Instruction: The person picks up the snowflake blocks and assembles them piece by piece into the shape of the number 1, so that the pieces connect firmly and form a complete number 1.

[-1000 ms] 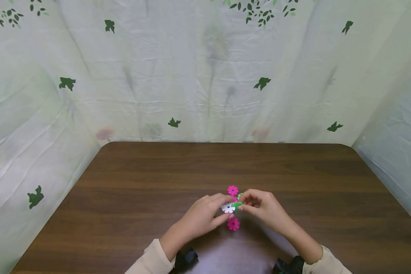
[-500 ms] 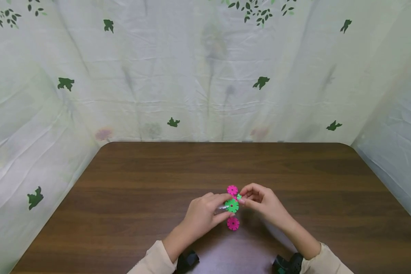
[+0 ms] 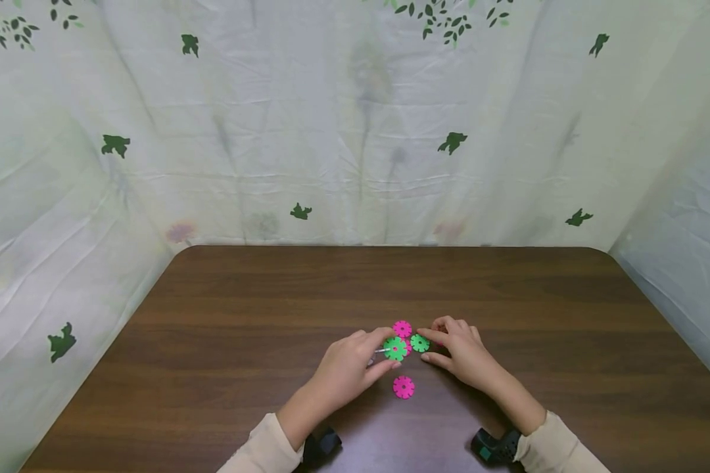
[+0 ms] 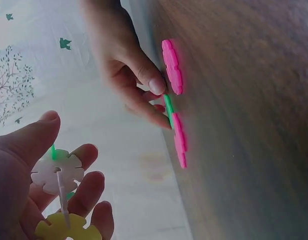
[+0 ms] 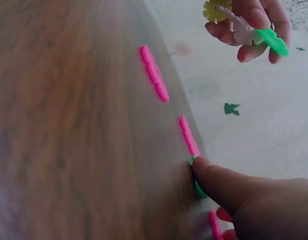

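Note:
My left hand holds joined notched plastic discs between thumb and fingers: a green disc, a white disc and a yellow disc. The white one is slotted at an angle to the others, and the set is raised above the table. My right hand pinches a loose green disc by its edges, low at the tabletop, thumb on the near rim and index finger on the far one. A pink disc lies right against that green disc. Another pink disc shows by the right hand's curled fingers.
On the brown wooden table lie a pink disc nearer me and another pink disc farther back. Dark wrist devices sit below both hands. A pale curtain with green leaf shapes hangs behind the table.
The right fingers have left the joined set and now hold the loose green disc, slightly further right. The left hand has turned the set, so its green disc faces up instead of the white one.

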A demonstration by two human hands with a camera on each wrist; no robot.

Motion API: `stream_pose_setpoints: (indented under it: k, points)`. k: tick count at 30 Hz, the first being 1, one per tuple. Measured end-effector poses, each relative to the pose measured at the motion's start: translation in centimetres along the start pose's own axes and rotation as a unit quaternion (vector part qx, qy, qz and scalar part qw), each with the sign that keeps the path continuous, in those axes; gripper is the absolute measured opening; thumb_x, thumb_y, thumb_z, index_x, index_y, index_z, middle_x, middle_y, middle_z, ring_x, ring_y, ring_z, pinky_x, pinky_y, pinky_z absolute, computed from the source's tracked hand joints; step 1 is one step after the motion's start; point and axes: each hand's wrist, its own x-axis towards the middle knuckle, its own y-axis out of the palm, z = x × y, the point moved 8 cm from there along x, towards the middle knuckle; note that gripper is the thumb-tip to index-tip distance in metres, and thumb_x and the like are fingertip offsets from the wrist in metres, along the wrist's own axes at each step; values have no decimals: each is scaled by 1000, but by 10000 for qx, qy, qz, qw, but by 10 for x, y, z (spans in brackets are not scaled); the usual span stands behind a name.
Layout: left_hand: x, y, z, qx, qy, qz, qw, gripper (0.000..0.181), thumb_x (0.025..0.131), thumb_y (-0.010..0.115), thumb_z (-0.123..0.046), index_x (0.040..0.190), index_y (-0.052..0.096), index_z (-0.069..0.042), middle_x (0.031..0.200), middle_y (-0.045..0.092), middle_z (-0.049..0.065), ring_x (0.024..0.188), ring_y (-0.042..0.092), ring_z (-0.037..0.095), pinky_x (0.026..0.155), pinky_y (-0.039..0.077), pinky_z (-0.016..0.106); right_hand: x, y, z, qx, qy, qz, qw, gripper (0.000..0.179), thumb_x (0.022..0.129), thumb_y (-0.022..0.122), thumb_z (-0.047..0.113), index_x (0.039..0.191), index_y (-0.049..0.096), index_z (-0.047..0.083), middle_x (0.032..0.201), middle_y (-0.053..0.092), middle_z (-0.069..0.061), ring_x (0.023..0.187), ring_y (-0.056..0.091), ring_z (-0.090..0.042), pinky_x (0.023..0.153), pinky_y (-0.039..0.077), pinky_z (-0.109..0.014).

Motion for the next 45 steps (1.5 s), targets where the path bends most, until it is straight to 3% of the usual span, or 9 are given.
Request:
stream_pose_setpoints:
  k: [3,7,11,15,19,21,34,39,45]
  points:
    - [0,0,-1,-50,1,86,10000,44,79,69,-33,116,56,-12,96,65,-4,69,55,9,54,43,22,1,-1,0,56,90,-86,9999,32,74,73,30,103,64,20,99,48,4,88,42,-20,70,26,-35]
    - [0,0,-1,-93,13,119,9999,45,79,68,-32,119,56,-13,102,65,-2,73,58,10,56,45,23,2,-5,2,641,84,-202,9977,28,72,76,21,94,59,20,86,56,11,80,52,-12,71,26,-36]
    - [0,1,0,-97,-22,162,9998,42,80,68,-30,117,56,-13,102,64,-1,75,59,11,56,46,25,3,-10,8,1527,-59,-207,9880,24,77,70,8,99,60,14,87,62,9,76,57,-5,76,39,-31]
    - [-1,4,2,-145,-144,314,9993,41,82,66,-31,116,55,-12,102,64,-1,78,60,11,57,48,27,4,-19,19,2710,-125,-234,9622,26,82,63,1,107,60,6,99,61,-3,76,60,-11,67,50,-29]
    - [-1,5,3,-293,-268,303,9988,42,81,65,-36,114,56,-12,100,64,-2,81,60,10,59,48,27,4,-27,32,3660,-171,-225,9302,22,83,61,0,105,58,1,93,60,-12,70,64,-19,65,51,-31]
    - [-1,4,4,-375,-300,220,9986,42,81,65,-38,113,57,-12,97,64,-3,77,59,9,58,48,26,4,-31,38,3784,-235,-258,9250,17,82,62,0,100,58,2,88,60,-12,70,64,-20,64,51,-31]
    - [0,2,5,-474,-335,135,9982,36,80,64,-40,105,58,-15,85,63,-7,62,55,5,51,43,21,2,-46,53,3397,-774,-732,9345,19,75,65,-8,88,61,4,81,61,-5,69,60,-17,62,50,-30]
    - [1,-1,1,-443,-242,81,9987,35,79,65,-40,102,60,-14,81,64,-7,59,52,3,49,40,17,0,-65,77,3096,-1101,-1021,9389,21,70,66,-15,84,61,1,79,61,-7,67,59,-16,62,50,-26]
    - [1,-3,-2,-567,-120,-59,9983,34,78,66,-38,100,61,-14,83,64,-8,60,53,2,49,39,15,-2,-72,87,3188,-1332,-1202,9307,20,71,65,-17,83,61,-2,77,61,-10,68,59,-16,59,50,-29]
